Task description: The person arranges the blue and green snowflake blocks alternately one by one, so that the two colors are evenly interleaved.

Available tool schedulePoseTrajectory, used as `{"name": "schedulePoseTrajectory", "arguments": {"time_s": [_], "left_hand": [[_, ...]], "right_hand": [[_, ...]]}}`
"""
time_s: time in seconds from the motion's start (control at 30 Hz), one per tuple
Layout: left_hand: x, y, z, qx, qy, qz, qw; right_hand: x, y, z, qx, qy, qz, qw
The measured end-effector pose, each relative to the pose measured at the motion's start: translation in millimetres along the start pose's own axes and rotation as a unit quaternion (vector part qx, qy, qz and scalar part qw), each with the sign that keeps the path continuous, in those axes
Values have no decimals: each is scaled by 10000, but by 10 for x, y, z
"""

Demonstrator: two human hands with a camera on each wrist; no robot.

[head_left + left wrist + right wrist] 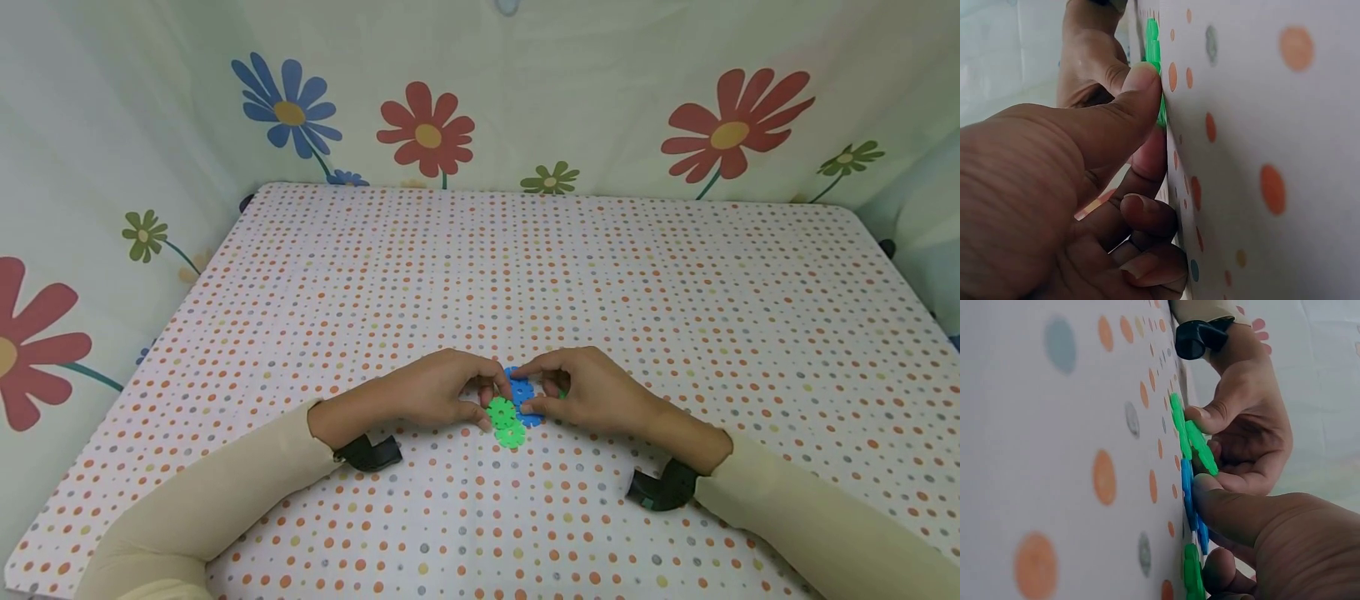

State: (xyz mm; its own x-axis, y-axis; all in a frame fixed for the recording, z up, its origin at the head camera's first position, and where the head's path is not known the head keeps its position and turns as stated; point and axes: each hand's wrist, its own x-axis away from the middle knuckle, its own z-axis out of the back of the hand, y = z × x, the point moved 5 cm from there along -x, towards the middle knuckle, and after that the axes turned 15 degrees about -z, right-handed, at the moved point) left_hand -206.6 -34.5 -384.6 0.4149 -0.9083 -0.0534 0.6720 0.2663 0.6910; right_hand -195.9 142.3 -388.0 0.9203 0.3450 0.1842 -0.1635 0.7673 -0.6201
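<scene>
My left hand (438, 387) pinches a green notched plastic disc (501, 412) between thumb and fingers; in the right wrist view this disc tilts up off the cloth. Beneath and nearer to me, a second green disc (512, 435) lies flat. Blue notched discs (522, 389) lie overlapping just right of the green ones. Thumb and index finger of my right hand (600, 387) grip the blue pieces from opposite edges. Another green disc (1193, 572) lies under my right hand's curled fingers, mostly hidden in the head view. Whether the discs are slotted together I cannot tell.
The table (480, 275) wears a white cloth with coloured dots. Flower-printed curtains (600, 100) hang behind it and at the sides. A black wrist camera (369, 452) sits under the left wrist, and another black camera (662, 486) under the right.
</scene>
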Motion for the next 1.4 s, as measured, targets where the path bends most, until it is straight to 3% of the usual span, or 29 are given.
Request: {"name": "schedulePoseTrajectory", "arguments": {"time_s": [0.77,1.0,1.2,1.4], "left_hand": [[4,66,31,-300,102,-145,9994],[-11,105,-16,-621,-280,-206,9975],[6,188,-84,-1200,-793,-510,9883],[15,246,-101,-1341,-907,-647,9847]], "right_hand": [[27,-33,9,373,351,220,9984],[31,-1,25,97,293,326,9990],[10,13,29,48,254,409,9988],[1,24,32,29,235,418,9988]]}}
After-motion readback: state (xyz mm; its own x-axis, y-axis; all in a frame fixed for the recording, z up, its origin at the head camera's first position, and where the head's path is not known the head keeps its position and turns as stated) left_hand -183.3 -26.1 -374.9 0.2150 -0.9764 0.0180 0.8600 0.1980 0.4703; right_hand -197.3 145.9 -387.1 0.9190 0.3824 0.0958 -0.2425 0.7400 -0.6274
